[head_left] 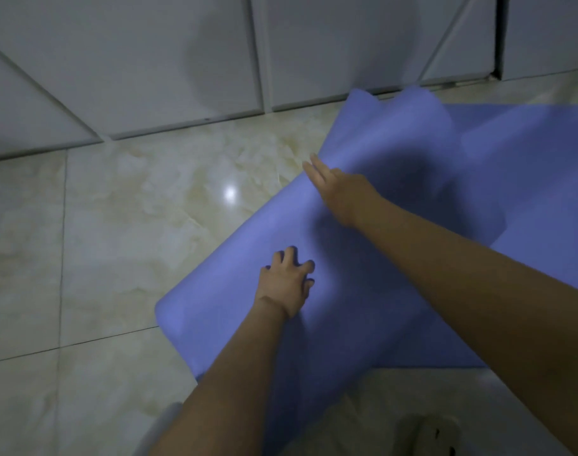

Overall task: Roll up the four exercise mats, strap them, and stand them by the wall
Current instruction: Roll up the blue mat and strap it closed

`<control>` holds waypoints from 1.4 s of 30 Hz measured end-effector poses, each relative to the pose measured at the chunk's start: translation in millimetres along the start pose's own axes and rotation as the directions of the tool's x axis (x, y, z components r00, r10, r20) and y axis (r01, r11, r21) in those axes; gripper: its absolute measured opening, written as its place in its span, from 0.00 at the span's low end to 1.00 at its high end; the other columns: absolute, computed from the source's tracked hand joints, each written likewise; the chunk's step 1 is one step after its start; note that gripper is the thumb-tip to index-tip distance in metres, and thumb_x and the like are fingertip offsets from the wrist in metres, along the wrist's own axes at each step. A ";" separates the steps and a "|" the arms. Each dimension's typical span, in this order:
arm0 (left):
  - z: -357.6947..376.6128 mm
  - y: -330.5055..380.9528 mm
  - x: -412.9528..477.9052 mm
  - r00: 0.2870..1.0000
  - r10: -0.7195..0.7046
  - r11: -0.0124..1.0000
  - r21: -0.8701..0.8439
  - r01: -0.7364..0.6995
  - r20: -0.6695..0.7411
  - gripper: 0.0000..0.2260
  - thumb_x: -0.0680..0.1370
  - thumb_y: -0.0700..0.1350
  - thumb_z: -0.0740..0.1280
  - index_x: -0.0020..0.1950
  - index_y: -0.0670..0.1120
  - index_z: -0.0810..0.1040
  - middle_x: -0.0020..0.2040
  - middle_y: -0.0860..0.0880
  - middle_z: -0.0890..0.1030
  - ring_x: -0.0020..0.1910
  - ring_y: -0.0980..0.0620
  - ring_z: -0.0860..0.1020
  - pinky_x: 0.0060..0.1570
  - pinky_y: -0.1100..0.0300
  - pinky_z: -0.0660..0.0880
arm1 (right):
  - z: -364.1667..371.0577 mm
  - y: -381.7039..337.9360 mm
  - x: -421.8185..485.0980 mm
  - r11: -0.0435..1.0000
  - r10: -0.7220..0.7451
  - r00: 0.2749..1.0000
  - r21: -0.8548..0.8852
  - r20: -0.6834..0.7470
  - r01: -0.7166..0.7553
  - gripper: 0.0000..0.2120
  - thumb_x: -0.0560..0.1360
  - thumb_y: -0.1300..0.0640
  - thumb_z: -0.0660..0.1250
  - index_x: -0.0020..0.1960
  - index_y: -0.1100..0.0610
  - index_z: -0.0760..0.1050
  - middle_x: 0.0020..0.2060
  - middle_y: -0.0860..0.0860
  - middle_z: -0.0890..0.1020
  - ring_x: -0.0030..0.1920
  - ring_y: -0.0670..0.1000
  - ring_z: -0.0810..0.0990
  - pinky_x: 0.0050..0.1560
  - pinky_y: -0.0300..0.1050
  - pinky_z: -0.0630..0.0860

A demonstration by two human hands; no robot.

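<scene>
A blue exercise mat (235, 284) lies on the tiled floor, with its left part curled over into a loose fold that runs from lower left to upper right. My left hand (287, 284) presses on the fold with spread, bent fingers. My right hand (337, 189) lies flat farther up the same fold, fingers straight and reaching its left edge. More blue mat (527, 153) lies flat to the right, beneath the fold. No strap is in view.
A wall of large pale tiles (182, 60) rises just beyond the mat's far end. Glossy marbled floor (116, 225) spreads to the left. A foot in a light slipper (432, 436) stands at the bottom edge.
</scene>
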State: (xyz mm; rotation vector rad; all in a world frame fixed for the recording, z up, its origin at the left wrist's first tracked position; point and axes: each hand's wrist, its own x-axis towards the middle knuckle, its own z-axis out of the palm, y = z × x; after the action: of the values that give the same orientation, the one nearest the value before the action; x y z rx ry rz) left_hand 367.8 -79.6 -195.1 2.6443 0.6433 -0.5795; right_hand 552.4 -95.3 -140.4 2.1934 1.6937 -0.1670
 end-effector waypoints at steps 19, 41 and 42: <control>-26.9 -21.7 10.0 0.908 -0.281 0.799 -0.449 0.400 0.310 0.51 0.65 0.63 0.75 0.78 0.48 0.49 0.74 0.45 0.61 0.73 0.42 0.58 0.71 0.41 0.57 | 25.1 18.4 -44.3 0.991 0.060 0.904 -0.135 0.423 -0.002 0.48 0.68 0.44 0.74 0.76 0.59 0.50 0.74 0.54 0.56 0.73 0.57 0.57 0.72 0.52 0.58; -147.8 76.1 -56.5 0.915 0.326 0.908 0.349 -0.232 -0.237 0.22 0.75 0.57 0.67 0.61 0.44 0.69 0.60 0.45 0.75 0.60 0.44 0.72 0.52 0.54 0.66 | -77.7 40.1 -208.9 0.951 0.296 0.954 0.105 -0.047 -0.290 0.23 0.70 0.42 0.71 0.55 0.60 0.74 0.46 0.57 0.82 0.46 0.60 0.81 0.41 0.48 0.74; -153.8 80.4 -64.0 0.918 0.307 0.910 0.360 -0.206 -0.250 0.23 0.75 0.56 0.67 0.62 0.44 0.68 0.61 0.44 0.74 0.61 0.44 0.71 0.54 0.54 0.65 | -85.9 34.9 -216.1 0.951 0.307 0.949 0.069 -0.070 -0.303 0.22 0.70 0.43 0.72 0.53 0.60 0.75 0.44 0.57 0.83 0.44 0.59 0.82 0.39 0.47 0.74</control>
State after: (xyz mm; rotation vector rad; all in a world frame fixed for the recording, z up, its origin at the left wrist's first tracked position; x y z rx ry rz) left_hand 402.4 -103.4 -14.9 3.1012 0.2762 -0.2159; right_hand 515.8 -269.2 13.6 2.5012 1.3777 -0.0480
